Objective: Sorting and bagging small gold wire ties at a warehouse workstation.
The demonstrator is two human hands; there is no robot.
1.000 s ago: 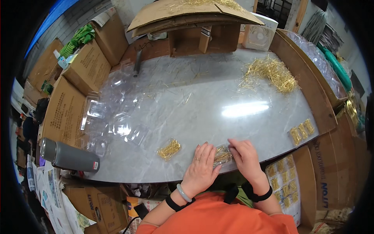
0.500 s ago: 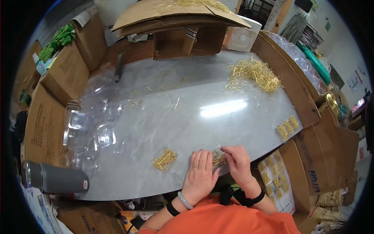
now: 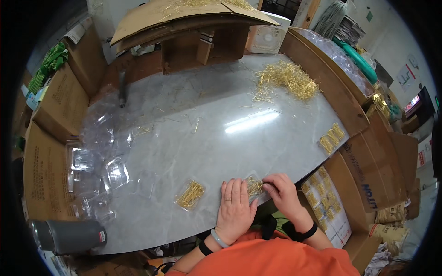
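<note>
A small clear packet of gold pins (image 3: pixel 254 186) lies at the near edge of the grey marble table (image 3: pixel 221 133). My left hand (image 3: pixel 235 207) presses flat on the table with its fingers against the packet's left side. My right hand (image 3: pixel 284 193) pinches the packet's right end with its fingertips. A second filled packet of gold pins (image 3: pixel 190 194) lies on the table a short way to the left of my left hand. A loose heap of gold pins (image 3: pixel 287 80) sits far off at the back right.
Empty clear plastic trays (image 3: pixel 108 156) spread over the table's left side. A grey cylinder (image 3: pixel 69 235) lies at the near left corner. Cardboard boxes (image 3: pixel 55 106) line the left; a box of filled packets (image 3: pixel 324 202) stands at the right. A cardboard shelf (image 3: pixel 193 27) stands at the back.
The view has shifted a little. Both hands stay at the packet at the table's near edge, with the right fingers now working at its right end.
</note>
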